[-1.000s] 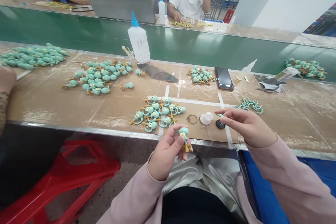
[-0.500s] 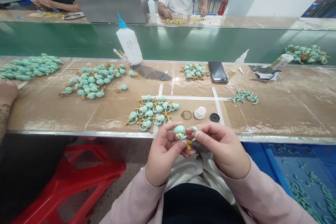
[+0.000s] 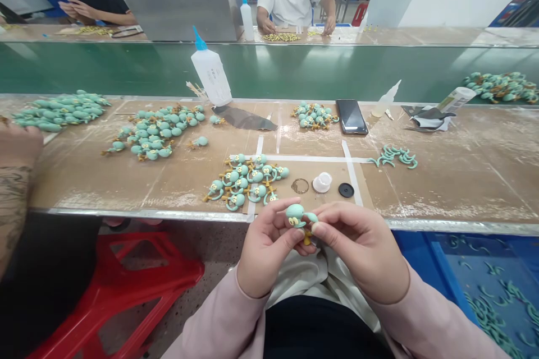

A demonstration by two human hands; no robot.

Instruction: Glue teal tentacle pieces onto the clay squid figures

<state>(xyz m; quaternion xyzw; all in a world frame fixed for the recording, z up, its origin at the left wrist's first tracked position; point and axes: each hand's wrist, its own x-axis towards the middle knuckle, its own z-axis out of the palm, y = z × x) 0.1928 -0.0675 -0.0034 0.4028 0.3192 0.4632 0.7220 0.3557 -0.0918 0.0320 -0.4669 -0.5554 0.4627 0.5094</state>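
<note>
Teal squid figurine [image 3: 295, 215] gripped in my left hand [image 3: 267, 249]; right hand [image 3: 362, 249] pinches curved teal arm [image 3: 312, 217], fingers closed.

The head-worn camera looks forward and down from above the person's lap, close over the hands [image 3: 362, 252] and across the workbench [image 3: 463, 190], though its wide lens seems to bend the far edges.

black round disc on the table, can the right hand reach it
Probably yes: nothing lies between the right hand and the black round disc, though that hand is pinching a teal toy figure.
</note>
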